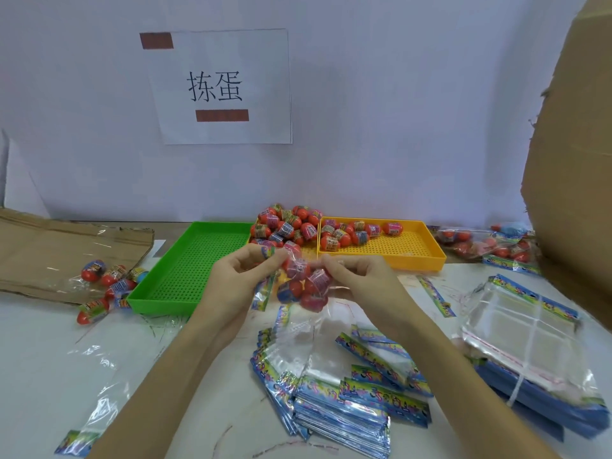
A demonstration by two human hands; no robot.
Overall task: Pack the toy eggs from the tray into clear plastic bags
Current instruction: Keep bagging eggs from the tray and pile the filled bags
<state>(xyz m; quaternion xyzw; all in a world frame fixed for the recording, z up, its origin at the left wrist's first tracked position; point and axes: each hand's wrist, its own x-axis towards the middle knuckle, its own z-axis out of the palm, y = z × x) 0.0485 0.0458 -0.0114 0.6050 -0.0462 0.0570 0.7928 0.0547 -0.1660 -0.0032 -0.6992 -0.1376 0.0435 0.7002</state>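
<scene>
Both forearms are bare to the frame's edge, and the left hand (231, 276) and right hand (361, 279) are ungloved.

Red toy eggs (284, 226), green tray (185, 270), yellow tray (390, 250)

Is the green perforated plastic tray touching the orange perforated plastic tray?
Cannot tell. In the head view, piled red toy eggs hide where the green tray would meet the orange tray.

White table (205, 385) bearing, at the rear, a green perforated tray (185, 270) and two yellow trays (397, 250) side by side. At left lie flattened cardboard (49, 246) and bagged toy eggs (109, 283); more filled bags (486, 246) lie at far right. In front, loose clear plastic bags (344, 385) with coloured headers lie beside a bundled stack (530, 352).
</scene>
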